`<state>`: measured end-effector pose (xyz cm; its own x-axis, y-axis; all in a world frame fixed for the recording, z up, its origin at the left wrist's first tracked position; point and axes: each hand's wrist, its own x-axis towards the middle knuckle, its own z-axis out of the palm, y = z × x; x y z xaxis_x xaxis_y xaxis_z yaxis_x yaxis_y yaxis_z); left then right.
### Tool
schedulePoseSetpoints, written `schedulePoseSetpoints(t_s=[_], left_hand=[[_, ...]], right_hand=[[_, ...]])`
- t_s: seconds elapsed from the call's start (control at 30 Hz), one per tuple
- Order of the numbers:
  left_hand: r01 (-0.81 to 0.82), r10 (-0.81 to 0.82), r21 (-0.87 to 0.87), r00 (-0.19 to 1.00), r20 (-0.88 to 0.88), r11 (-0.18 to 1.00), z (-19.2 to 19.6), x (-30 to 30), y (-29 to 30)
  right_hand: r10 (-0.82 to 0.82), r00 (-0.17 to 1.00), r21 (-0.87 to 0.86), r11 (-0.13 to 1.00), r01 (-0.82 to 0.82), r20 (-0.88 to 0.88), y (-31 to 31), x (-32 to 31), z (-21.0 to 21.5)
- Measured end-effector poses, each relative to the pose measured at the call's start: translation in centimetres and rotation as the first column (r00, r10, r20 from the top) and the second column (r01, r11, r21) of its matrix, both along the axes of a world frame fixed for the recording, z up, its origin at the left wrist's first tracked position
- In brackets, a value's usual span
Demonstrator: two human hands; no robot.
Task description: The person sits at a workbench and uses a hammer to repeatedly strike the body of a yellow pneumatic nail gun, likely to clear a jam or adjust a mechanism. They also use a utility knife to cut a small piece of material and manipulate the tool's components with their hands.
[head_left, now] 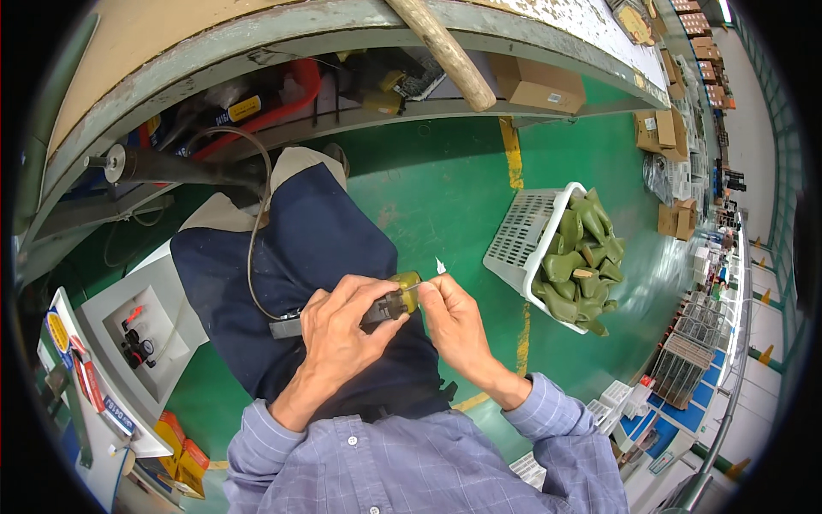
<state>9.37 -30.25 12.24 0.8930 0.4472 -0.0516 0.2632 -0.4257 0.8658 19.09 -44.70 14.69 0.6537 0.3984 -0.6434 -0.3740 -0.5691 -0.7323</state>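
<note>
Left fingers [353, 296] grip a yellowish cylinder [408, 289] beside right fingers [436, 307].

Yellow-green piece [408, 294], checked blue shirt [398, 463]

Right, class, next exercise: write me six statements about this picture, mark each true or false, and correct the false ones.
1. Green pieces fill the white basket. True.
2. The basket stands on the person's left. False: it is on the right.
3. The left grip holds an object with a yellowish end. True.
4. Nothing is near the yellowish end. False: the right grip is there.
5. A wooden handle sticks out past the edge of the bench. True.
6. Both grips wear gloves. False: both are bare.
</note>
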Motion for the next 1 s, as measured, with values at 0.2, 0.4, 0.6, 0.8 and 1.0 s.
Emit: schedulePoseSetpoints(t_s=[0.2, 0.4, 0.6, 0.8, 1.0], left_hand=[[-0.016, 0.015, 0.041, 1.000, 0.024, 0.999, -0.2, -0.1, -0.5], [-0.045, 0.037, 0.114, 0.997, 0.072, 0.992, -0.3, -0.3, -1.3], [-0.069, 0.053, 0.147, 0.992, 0.115, 0.987, -0.4, -0.5, -1.9], [-0.072, 0.052, 0.155, 0.990, 0.128, 0.985, -0.4, -0.7, -2.0], [-0.069, 0.046, 0.162, 0.989, 0.141, 0.984, -0.5, -1.0, -2.1]], right_hand=[[-0.146, 0.973, 0.019, 0.988, 0.152, -0.179, 0.3, -0.3, 0.2], [-0.260, 0.879, -0.004, 0.959, 0.282, -0.400, 0.9, -0.1, 1.7], [-0.322, 0.847, -0.086, 0.945, 0.316, -0.423, 1.8, -0.2, 3.0], [-0.298, 0.841, -0.085, 0.953, 0.292, -0.451, 1.7, -0.3, 3.1], [-0.136, 0.901, -0.059, 0.991, 0.123, -0.411, 1.5, -0.3, 3.1]])
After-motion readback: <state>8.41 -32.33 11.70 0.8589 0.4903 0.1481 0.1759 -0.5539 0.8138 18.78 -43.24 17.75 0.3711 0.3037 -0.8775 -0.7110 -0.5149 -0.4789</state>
